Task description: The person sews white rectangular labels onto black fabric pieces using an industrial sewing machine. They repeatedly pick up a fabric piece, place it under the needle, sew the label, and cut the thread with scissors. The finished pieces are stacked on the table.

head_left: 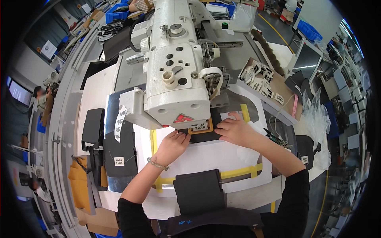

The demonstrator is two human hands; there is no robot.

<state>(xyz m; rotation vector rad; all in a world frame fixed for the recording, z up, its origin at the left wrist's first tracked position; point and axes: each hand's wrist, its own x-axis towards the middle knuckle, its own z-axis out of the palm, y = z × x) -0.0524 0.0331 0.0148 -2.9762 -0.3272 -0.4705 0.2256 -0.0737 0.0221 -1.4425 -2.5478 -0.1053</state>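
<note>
1. Left hand [173, 146]: fingers close together and bent, tips down on the left end of the black cloth piece [206, 138]; can't tell if the thumb pinches it.
2. Right hand [236, 131]: fingers loosely spread, tips at the right side of the yellow frame [205, 131] and cloth; no grip visible.
3. Black cloth piece: under the front of the white sewing machine [174, 83], between both hands, frame on top.
4. Pale label [201, 126]: inside the frame, partly hidden by the machine.
5. Below: white sheet [206, 156] with yellow tape [238, 173].
6. Black cloth stack [199, 191]: near the person's body, apart from both hands.
</note>
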